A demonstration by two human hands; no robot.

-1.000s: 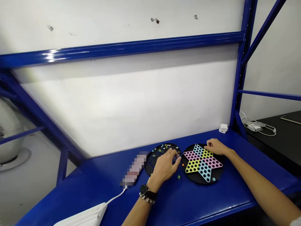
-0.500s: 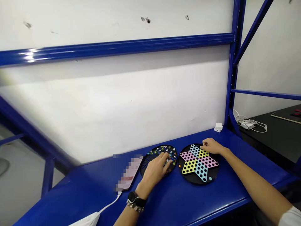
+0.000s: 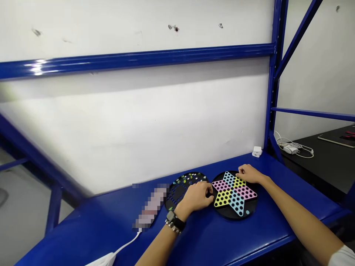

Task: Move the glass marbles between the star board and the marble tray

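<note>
Round black Chinese checkers board [image 3: 234,194] on our blue steel bench [image 3: 222,240], one star point aimed at the wall, long axis running slightly askew toward us; plastic, pastel star, drilled holes. Our right hand [image 3: 249,173]: fingers loosely curled on its far rim, nothing visibly held. Our left hand [image 3: 195,196]: fingers bunched together, just beside the board, over a second black disc [image 3: 173,197] bearing glass marbles [image 3: 190,178]; whether they pinch anything cannot be told

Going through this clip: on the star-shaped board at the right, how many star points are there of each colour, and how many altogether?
On the Chinese checkers board:
Light blue star points: 2
Pink star points: 2
Yellow star points: 2
Total: 6
</note>
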